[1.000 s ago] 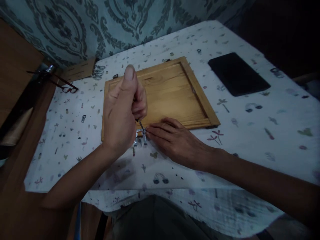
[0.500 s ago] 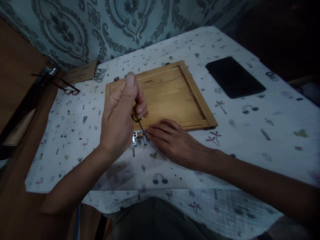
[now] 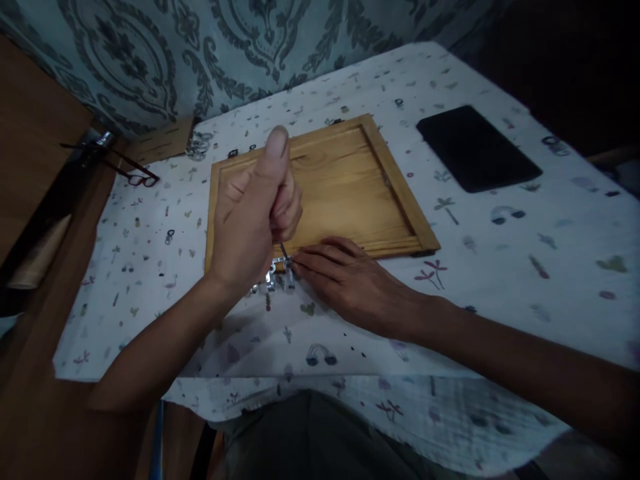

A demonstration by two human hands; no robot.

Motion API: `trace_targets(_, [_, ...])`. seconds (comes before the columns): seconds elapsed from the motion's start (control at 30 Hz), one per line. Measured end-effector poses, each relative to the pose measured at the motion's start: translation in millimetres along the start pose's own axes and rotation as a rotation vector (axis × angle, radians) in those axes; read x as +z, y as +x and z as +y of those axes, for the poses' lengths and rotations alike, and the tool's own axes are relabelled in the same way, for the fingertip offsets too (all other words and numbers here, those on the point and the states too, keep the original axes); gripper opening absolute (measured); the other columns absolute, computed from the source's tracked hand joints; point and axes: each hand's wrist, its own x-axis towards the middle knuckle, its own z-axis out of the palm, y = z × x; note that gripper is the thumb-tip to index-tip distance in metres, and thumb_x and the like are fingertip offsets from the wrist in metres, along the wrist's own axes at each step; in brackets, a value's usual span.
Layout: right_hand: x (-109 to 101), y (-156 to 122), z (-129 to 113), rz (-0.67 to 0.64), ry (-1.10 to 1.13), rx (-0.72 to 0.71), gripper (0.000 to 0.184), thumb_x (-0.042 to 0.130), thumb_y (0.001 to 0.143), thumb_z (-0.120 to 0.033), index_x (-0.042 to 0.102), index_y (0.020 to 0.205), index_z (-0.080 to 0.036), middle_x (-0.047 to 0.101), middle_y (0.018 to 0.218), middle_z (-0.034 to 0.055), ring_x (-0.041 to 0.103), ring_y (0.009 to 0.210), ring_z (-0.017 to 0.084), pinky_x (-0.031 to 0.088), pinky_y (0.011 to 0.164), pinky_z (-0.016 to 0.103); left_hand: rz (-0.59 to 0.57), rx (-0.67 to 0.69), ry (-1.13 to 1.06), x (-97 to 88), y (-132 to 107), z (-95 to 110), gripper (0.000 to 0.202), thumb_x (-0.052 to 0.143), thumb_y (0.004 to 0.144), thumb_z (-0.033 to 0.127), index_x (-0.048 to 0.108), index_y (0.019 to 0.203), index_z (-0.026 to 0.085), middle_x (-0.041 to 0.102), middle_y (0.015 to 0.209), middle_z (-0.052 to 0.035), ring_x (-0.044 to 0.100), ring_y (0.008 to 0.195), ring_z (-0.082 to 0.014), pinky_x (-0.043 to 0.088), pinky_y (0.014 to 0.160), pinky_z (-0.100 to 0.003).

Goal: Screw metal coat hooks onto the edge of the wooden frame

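My left hand (image 3: 255, 220) is closed around a screwdriver (image 3: 283, 249), thumb pointing up. Only the thin shaft shows below the fist, its tip down at a shiny metal hinge (image 3: 281, 265). That hinge sits at the near edge of a framed wooden panel (image 3: 345, 180), which lies on the table. Beside the hinge, my right hand (image 3: 345, 283) lies with fingers stretched out along the panel's near edge, fingertips at the hinge's right side. Its thumb is hidden underneath.
A patterned white cloth (image 3: 150, 293) covers the table. To the right lies a dark flat tablet-like object (image 3: 477, 150). At the far left are glasses (image 3: 143, 180), a piece of cardboard (image 3: 163, 141) and a clear plastic bundle (image 3: 200, 147). A patterned curtain (image 3: 240, 40) hangs behind.
My left fist has shifted slightly up and right and turned, so the yellow screwdriver handle seen before is now hidden. My right hand stays at the hinge.
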Motion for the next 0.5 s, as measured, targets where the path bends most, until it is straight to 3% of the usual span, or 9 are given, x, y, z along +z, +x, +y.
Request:
trace_targets(0.1, [0.8, -0.7, 0.5, 0.003, -0.002, 0.003, 0.033, 0.044, 0.096, -0.008, 0.064, 0.122, -0.008, 0.069, 0.124, 0.0118, 0.061, 0.114, 0.025, 0.049, 0.097, 0.047, 0.005, 0.004, 0.021, -1.5, -3.5, 1.0, 0.052, 0.051, 0.096, 0.044, 0.037, 0.052, 0.018, 0.025, 0.05, 0.0045, 0.022, 0.043, -0.0069, 0.017, 0.042, -0.024])
trace_targets(0.23, [1.1, -0.4, 0.9, 0.009, 0.004, -0.002, 0.031, 0.046, 0.096, -0.008, 0.063, 0.122, -0.006, 0.068, 0.125, 0.0126, 0.061, 0.113, 0.027, 0.05, 0.096, 0.046, 0.13, 0.11, 0.011, 1.2, -9.5, 1.4, 0.037, 0.056, 0.094, 0.041, 0.052, 0.064, 0.018, 0.039, 0.064, 0.0014, 0.036, 0.055, -0.0092, 0.032, 0.054, -0.025])
trace_targets(0.33, [0.3, 0.2, 0.8, -0.005, 0.017, 0.001, 0.032, 0.045, 0.096, -0.009, 0.063, 0.122, -0.006, 0.068, 0.124, 0.0131, 0.061, 0.112, 0.027, 0.05, 0.094, 0.046, 0.16, 0.08, -0.036, 4.0, -10.0, 1.7, 0.039, 0.057, 0.093, 0.042, 0.051, 0.063, 0.018, 0.032, 0.062, 0.0024, 0.028, 0.052, -0.0085, 0.023, 0.048, -0.025])
trace_targets(0.5, [-1.2, 0.1, 0.0, -0.05, 0.025, 0.009, 0.035, 0.042, 0.097, -0.009, 0.062, 0.125, -0.01, 0.067, 0.127, 0.0129, 0.06, 0.115, 0.025, 0.049, 0.095, 0.048, 0.173, 0.02, -0.076, 7.0, -4.8, 2.7, 0.05, 0.042, 0.099, 0.033, 0.035, 0.052, 0.017, 0.021, 0.054, 0.004, 0.015, 0.044, -0.0081, 0.008, 0.042, -0.024])
